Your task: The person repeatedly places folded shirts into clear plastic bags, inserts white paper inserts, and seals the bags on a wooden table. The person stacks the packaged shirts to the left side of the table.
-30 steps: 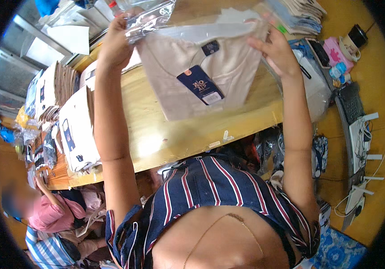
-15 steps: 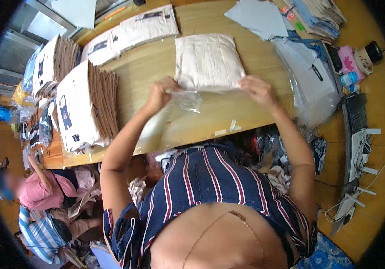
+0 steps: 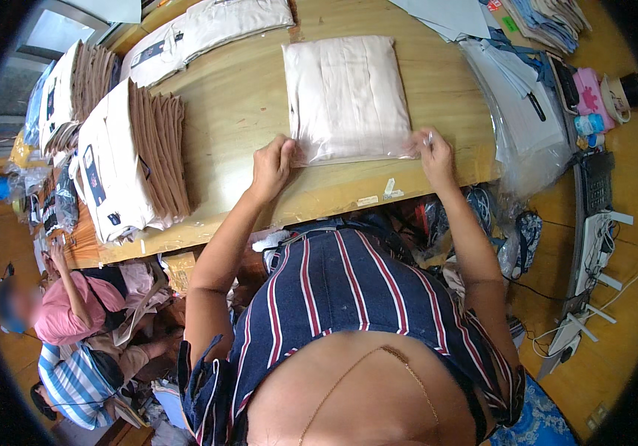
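Left hand (image 3: 270, 165) and right hand (image 3: 435, 157), both closed, pinch a clear plastic bag (image 3: 352, 152) around folded cream cloth (image 3: 345, 89) near the yellow wooden desk's (image 3: 233, 119) front edge.

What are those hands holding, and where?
The left hand and right hand pinch the near corners of a clear plastic bag around a folded cream garment.

Clear bag (image 3: 356, 147) — near corners hidden by hands (image 3: 270, 166), white sheets (image 3: 449, 16) cut off above, co-worker's face (image 3: 29, 303) blurred
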### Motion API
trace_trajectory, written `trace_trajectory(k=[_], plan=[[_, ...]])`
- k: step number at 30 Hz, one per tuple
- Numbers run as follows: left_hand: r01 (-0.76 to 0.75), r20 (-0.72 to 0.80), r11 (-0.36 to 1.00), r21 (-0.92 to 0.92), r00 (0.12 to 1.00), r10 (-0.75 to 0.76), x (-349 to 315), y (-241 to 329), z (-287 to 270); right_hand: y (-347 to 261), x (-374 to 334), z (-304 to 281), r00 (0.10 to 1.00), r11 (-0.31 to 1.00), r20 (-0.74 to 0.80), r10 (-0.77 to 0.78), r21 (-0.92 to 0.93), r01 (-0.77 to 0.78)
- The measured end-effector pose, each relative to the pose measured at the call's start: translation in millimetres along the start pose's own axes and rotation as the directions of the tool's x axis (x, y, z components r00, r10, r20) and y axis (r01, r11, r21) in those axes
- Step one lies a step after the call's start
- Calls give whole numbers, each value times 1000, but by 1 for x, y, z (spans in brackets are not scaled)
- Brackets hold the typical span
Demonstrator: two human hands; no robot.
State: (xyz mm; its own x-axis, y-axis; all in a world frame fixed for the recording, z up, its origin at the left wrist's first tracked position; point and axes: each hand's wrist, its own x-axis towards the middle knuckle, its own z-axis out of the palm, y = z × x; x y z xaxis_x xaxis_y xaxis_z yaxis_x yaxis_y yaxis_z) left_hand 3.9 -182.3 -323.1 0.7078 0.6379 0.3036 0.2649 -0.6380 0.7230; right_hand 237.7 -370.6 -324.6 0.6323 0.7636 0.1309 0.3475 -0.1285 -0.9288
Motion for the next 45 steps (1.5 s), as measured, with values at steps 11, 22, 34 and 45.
trace_trajectory(k=[11, 22, 34, 45], plan=[[358, -245, 909, 213, 920, -305, 22, 13, 29, -6, 46, 27, 951, 730, -193, 243, -608, -311], [298, -160, 696, 653, 953, -258, 32, 18, 32, -4, 50, 39, 976, 335, -210, -64, -925, -177], [50, -109, 763, 644, 994, 26, 21, -5, 32, 17, 96, 4, 879, 878, 102, 466, 73, -474], [57, -97, 781, 622, 995, 5, 22, -4, 31, 8, 106, -7, 860, 810, 153, 486, 292, -509]])
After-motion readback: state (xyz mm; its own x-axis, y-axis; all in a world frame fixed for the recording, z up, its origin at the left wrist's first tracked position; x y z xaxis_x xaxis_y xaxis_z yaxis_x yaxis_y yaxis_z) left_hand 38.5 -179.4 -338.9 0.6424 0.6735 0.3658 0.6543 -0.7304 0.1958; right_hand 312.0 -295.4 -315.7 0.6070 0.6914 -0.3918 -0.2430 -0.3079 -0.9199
